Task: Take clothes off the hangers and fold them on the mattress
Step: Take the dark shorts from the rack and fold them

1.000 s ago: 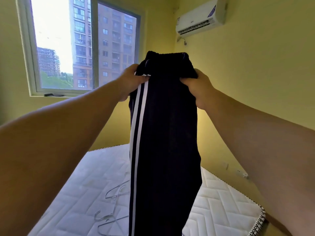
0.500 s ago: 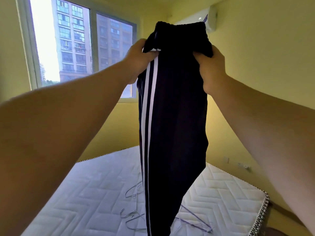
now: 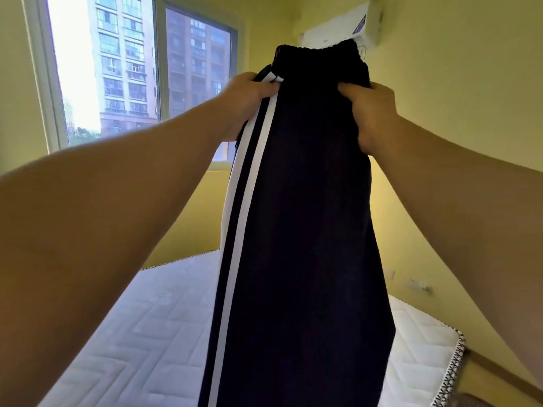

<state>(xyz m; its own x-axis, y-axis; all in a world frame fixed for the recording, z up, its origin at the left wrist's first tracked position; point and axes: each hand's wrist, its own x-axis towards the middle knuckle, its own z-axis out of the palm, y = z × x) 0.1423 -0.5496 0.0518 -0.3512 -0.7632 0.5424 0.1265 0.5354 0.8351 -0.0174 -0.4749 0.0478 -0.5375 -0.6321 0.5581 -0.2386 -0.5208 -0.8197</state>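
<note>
A pair of dark navy track trousers (image 3: 305, 230) with two white side stripes hangs straight down in front of me. My left hand (image 3: 246, 101) grips the waistband on the striped side. My right hand (image 3: 370, 113) grips the other side of the waistband. Both arms are stretched out at about head height. Below lies the white quilted mattress (image 3: 152, 324); the trouser legs hide its middle and run out of the frame's bottom edge. No hangers show now.
A large window (image 3: 141, 71) fills the left wall. An air conditioner (image 3: 367, 24) sits high on the yellow wall behind the waistband. Wall sockets (image 3: 418, 286) are low on the right. The mattress's patterned edge (image 3: 452, 374) is at the lower right.
The trousers hang nearer and fill more of the view. The hangers seen on the mattress earlier are now hidden behind the fabric.
</note>
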